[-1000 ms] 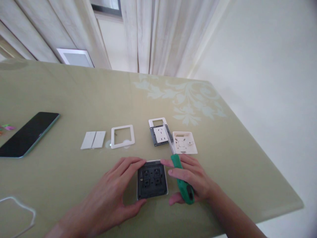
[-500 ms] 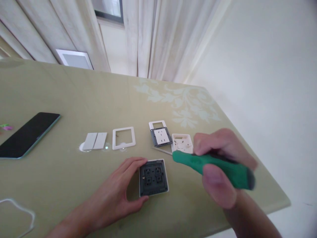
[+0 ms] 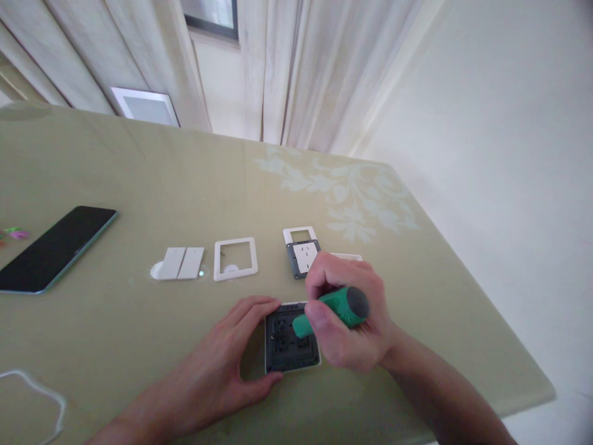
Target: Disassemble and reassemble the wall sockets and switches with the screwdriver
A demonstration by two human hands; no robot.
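Bracing, with the left hand point(image 3: 222, 346), a dark two-gang switch module point(image 3: 293, 360) on the patterned tablecloth point(image 3: 139, 185) at the lower centre of the frame, held along its left edge between thumb and fingers; clutching, in the right hand point(image 3: 359, 347), a green-handled screwdriver point(image 3: 340, 301) over the module's right half, with shaft and tip hidden, so impossible to tell whether touching a screw. Liable to slip and gouge the plastic mechanism if driven at a slant or poorly seated; liable, too, to swivel the module or jab the left fingers if pressed hard against a hold on one side only. Laid out near the centre of the frame: a socket module point(image 3: 306, 254), a white square frame point(image 3: 216, 262) and, farther left, white rocker plates point(image 3: 173, 262). Bearing no readable brand, label or writing anywhere.
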